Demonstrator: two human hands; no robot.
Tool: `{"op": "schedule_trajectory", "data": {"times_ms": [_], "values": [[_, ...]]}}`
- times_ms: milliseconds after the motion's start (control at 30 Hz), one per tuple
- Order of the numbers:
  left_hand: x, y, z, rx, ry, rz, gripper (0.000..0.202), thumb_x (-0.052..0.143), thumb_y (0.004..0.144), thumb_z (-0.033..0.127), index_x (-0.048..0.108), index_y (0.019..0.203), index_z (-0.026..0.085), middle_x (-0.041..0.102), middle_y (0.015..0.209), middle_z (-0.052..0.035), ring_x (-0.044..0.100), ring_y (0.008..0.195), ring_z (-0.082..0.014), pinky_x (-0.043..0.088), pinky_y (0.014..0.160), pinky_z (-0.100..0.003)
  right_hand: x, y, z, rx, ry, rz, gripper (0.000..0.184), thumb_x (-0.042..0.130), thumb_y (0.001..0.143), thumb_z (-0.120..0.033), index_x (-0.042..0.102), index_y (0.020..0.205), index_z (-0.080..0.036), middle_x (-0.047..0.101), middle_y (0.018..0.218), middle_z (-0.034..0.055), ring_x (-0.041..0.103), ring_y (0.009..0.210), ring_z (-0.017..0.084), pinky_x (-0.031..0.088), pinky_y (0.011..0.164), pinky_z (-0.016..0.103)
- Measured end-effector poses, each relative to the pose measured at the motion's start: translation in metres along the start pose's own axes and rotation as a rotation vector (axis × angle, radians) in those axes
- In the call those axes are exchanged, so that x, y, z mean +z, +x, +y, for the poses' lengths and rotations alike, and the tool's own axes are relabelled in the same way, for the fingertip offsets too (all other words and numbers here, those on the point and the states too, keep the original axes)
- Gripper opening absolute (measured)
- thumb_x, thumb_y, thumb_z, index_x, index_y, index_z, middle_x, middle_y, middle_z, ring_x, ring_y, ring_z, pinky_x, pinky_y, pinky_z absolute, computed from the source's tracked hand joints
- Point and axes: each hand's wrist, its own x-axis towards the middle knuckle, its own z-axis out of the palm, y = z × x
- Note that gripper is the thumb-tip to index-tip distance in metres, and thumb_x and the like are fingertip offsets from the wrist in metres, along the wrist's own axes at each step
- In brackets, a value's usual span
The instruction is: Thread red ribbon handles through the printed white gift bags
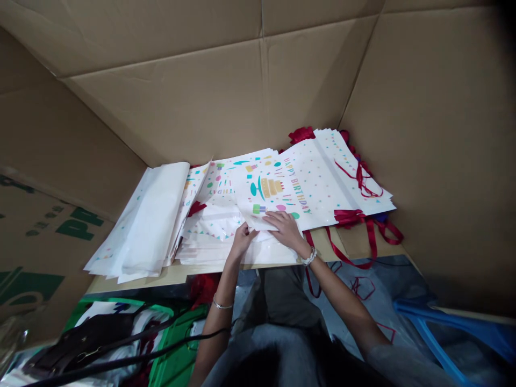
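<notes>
Under the right fingers [276,219], a printed birthday sheet [271,187].

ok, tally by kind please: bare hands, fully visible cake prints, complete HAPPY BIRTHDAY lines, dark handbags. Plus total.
Bare hands: 2 (left hand, right hand)
Whole cake print: 1
Complete HAPPY BIRTHDAY line: 1
Dark handbag: 1
Total: 5

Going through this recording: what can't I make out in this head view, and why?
All in the head view:
Left hand: its fingertips are partly hidden at the edge of the printed top sheet, so its exact grip is unclear.
Sheet to its left: lettering partly covered by the top sheet.
Green crate: dark bag hides much of its contents.
Blue furniture: cut off by the right edge.
</notes>
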Motion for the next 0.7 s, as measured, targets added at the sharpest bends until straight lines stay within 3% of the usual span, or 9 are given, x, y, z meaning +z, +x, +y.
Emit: {"op": "schedule_trajectory", "data": {"times_ms": [167,333,467,567,700], "values": [[0.006,0.000,0.000,0.096,0.127,0.099,0.045,0.083,0.070,0.047,0.062,0.099,0.020,0.069,0.097,-0.0060,0.064,0.090,-0.0220,0.050,0.081,-0.032,0.004,0.004,0.006,0.048,0.106,0.044,0.035,0.054,0.108,-0.040,0.071,0.137,-0.029,0.067,0.143,0.0035,0.060,0.124,0.029,0.047,0.106,0.048],[0.014,-0.002,0.003,0.086,0.035,0.151,0.063,0.086,0.067,0.047,0.049,0.113,0.023,0.067,0.096,-0.0043,0.065,0.086,-0.0206,0.050,0.077,-0.031,0.001,0.009,0.007,0.110,0.207,0.062,0.043,0.047,0.109,-0.051,0.072,0.135,-0.027,0.073,0.134,0.0051,0.064,0.121,0.028,0.050,0.104,0.047],[0.014,-0.001,0.005,0.116,0.195,0.171,0.039,0.081,0.073,0.049,0.056,0.084,0.022,0.061,0.081,-0.0006,0.057,0.079,-0.0182,0.046,0.076,-0.029,0.002,0.010,0.010,0.113,0.224,0.072,0.045,0.047,0.109,-0.053,0.073,0.134,-0.026,0.074,0.133,0.0061,0.065,0.120,0.028,0.051,0.104,0.047],[0.011,0.001,0.005,0.089,0.282,0.175,0.039,0.077,0.076,0.048,0.051,0.064,0.022,0.052,0.066,0.0021,0.051,0.071,-0.0168,0.044,0.073,-0.029,0.001,0.008,0.010,0.076,0.196,0.051,0.039,0.052,0.108,-0.048,0.073,0.135,-0.029,0.071,0.137,0.0052,0.064,0.124,0.028,0.050,0.107,0.049],[0.006,0.001,0.004,0.037,0.117,0.123,0.028,0.079,0.068,0.039,0.069,0.085,0.018,0.072,0.088,-0.0050,0.063,0.087,-0.0233,0.049,0.083,-0.033,-0.004,0.003,0.008,0.009,0.109,-0.008,0.046,0.072,0.097,-0.050,0.071,0.138,-0.030,0.064,0.148,0.0054,0.058,0.133,0.031,0.046,0.112,0.052]]}}
